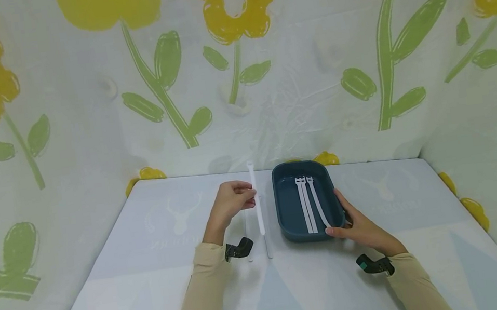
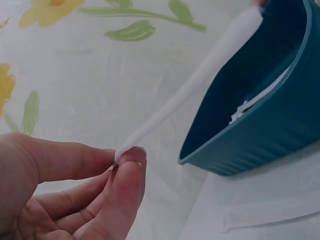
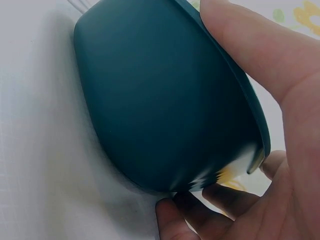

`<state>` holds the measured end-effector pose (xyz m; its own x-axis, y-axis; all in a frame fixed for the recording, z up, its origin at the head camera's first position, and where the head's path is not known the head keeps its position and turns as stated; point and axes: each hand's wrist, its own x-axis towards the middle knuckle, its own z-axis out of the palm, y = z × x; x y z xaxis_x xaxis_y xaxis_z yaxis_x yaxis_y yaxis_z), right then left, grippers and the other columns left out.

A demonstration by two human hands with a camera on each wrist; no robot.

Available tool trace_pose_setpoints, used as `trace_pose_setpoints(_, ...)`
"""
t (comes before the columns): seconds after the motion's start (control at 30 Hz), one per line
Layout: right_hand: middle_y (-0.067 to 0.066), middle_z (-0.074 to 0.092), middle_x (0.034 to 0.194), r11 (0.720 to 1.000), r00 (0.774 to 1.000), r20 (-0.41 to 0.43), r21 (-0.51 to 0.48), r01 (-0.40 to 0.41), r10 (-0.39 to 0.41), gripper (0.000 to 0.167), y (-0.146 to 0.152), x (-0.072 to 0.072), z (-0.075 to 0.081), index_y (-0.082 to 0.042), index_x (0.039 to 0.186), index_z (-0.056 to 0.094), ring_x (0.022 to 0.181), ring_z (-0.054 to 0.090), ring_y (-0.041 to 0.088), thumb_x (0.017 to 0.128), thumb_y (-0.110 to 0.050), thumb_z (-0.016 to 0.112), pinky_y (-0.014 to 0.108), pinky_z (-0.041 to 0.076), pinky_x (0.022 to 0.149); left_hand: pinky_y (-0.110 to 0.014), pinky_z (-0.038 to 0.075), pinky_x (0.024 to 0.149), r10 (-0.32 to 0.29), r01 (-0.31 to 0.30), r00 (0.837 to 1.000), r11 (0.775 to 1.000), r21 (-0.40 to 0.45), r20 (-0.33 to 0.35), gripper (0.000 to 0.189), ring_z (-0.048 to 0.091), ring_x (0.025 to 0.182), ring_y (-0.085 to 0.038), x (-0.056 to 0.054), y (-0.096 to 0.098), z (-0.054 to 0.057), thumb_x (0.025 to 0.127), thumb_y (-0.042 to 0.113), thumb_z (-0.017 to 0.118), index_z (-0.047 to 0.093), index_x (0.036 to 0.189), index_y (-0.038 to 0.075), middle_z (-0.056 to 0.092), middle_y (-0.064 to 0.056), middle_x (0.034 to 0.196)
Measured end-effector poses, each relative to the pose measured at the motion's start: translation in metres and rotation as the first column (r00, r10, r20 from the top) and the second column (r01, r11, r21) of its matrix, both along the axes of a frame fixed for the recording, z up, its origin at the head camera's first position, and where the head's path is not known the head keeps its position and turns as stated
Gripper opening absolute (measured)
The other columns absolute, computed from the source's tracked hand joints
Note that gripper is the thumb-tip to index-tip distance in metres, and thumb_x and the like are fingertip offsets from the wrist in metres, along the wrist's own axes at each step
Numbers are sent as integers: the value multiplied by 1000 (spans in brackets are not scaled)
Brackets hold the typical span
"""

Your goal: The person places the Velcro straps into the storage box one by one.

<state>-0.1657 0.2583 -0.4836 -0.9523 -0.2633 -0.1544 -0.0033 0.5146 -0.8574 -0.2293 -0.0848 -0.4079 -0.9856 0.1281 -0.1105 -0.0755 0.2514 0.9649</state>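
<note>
1. The left hand (image 1: 232, 199) pinches a white strip (image 1: 260, 221) with its thumb and fingers, and holds it up just left of the blue box (image 1: 288, 202).
2. The right hand (image 1: 360, 223) grips the blue box at its near right corner, thumb at the rim and fingers on the outside.
3. Three strips (image 1: 309, 205) lie in the box, two side by side and the right one tilted.
4. Two more strips (image 1: 269, 249) lie on the counter (image 1: 129, 291), left of the box.
</note>
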Motion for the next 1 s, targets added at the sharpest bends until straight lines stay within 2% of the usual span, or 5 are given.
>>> trace_pose_setpoints(0.1, 19, -4, 175, 1000, 1000, -2, 2, -4, 4, 114, 0, 0, -1, -34, 165, -12, 158, 15, 51, 93, -36, 76, 65, 31, 121, -28, 64, 74, -2, 2, 1000, 1000, 10, 5, 25, 70, 73, -12, -1, 3, 2, 97, 7, 69, 67, 119, -7, 71, -31, 116)
trace_pose_setpoints(0.37, 19, -4, 175, 1000, 1000, 4, 7, 4, -4, 115, 0, 0, 0, -33, 165, -11, 158, 15, 51, 91, -37, 78, 66, 31, 121, -27, 64, 74, -21, 21, 1000, 999, 38, 5, 27, 70, 72, -12, -5, 12, 4, 96, 5, 69, 67, 120, -9, 74, -22, 106)
trace_pose_setpoints(0.57, 19, -4, 175, 1000, 1000, 21, 20, 12, -12, 116, 0, 0, 0, -33, 165, -12, 158, 16, 50, 91, -40, 77, 65, 31, 122, -27, 64, 73, -40, 39, 999, 997, 68, 9, 24, 70, 72, -11, -9, 19, 4, 96, 4, 69, 68, 117, -8, 74, -21, 103)
trace_pose_setpoints(1.0, 19, -2, 175, 1000, 1000, 18, -3, 14, -14, 117, 0, -2, 0, -35, 165, -11, 157, 18, 50, 90, -37, 79, 64, 33, 121, -26, 64, 71, -66, 64, 997, 996, 54, 27, 25, 69, 69, -10, -13, 36, 9, 95, 4, 71, 69, 117, -7, 75, -18, 100)
